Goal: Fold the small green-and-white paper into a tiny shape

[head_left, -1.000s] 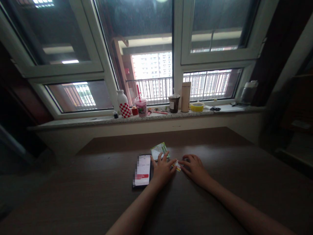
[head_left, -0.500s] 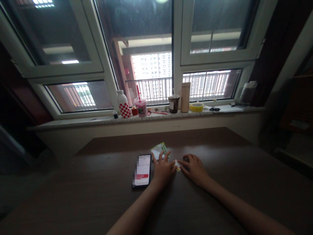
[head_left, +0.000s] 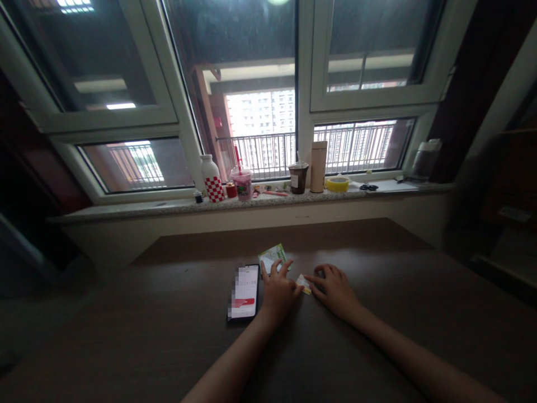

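A small folded piece of white and yellow paper (head_left: pixel 304 284) lies flat on the dark brown table (head_left: pixel 201 358) between both hands. My left hand (head_left: pixel 280 291) has its fingers spread, and its thumb tip touches the paper's left edge. Beneath those fingertips is a green and white printed packet (head_left: pixel 272 255), partly covered by them. My right hand (head_left: pixel 335 288) rests at the paper's other side, index fingertip on its edge, thumb apart from the index, other fingers bent. Left of my left hand lies a phone (head_left: pixel 245 294) with its screen lit.
Along the windowsill (head_left: pixel 168 207) stand a red-checked white bottle (head_left: pixel 213 182), a pink drink cup (head_left: pixel 241 184), a dark drink cup (head_left: pixel 298 179) and a tan flask (head_left: pixel 319 168). Yellow tape (head_left: pixel 337 184) and black scissors (head_left: pixel 368 187) lie further right.
The small paper looks flatter and shows more of its surface between the fingertips. Both hands have barely shifted; phone and packet stay in place.
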A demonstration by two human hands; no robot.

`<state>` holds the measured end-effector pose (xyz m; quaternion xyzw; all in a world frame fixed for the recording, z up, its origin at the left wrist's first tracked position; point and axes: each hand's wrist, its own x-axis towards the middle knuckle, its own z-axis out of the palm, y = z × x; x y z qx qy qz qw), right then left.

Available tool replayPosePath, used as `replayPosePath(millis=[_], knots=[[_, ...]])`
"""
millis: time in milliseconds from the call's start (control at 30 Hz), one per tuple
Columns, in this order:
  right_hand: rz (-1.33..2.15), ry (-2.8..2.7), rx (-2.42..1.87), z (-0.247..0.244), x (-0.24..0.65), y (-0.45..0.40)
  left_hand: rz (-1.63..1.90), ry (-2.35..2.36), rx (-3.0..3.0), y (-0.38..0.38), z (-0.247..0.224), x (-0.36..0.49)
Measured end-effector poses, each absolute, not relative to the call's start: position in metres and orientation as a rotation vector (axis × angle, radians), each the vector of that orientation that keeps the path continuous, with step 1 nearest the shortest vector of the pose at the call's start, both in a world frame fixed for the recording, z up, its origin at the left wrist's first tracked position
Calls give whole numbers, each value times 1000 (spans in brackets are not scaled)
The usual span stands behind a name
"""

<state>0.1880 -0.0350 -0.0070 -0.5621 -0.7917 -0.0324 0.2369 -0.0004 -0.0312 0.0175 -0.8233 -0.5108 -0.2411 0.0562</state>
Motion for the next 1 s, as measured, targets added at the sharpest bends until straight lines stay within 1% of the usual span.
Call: replayPosePath(millis=[467, 700, 1000], knots=[[-51, -2148, -1472, -16, 193, -31, -724, -1535, -2502, -33, 12, -3], [44, -2194, -1434, -19, 196, -29, -758, -1657, -2430, -29, 4, -2], [121, -2160, -1412, -18, 197, -28, -629, -1623, -2498, -25, -4, -4]])
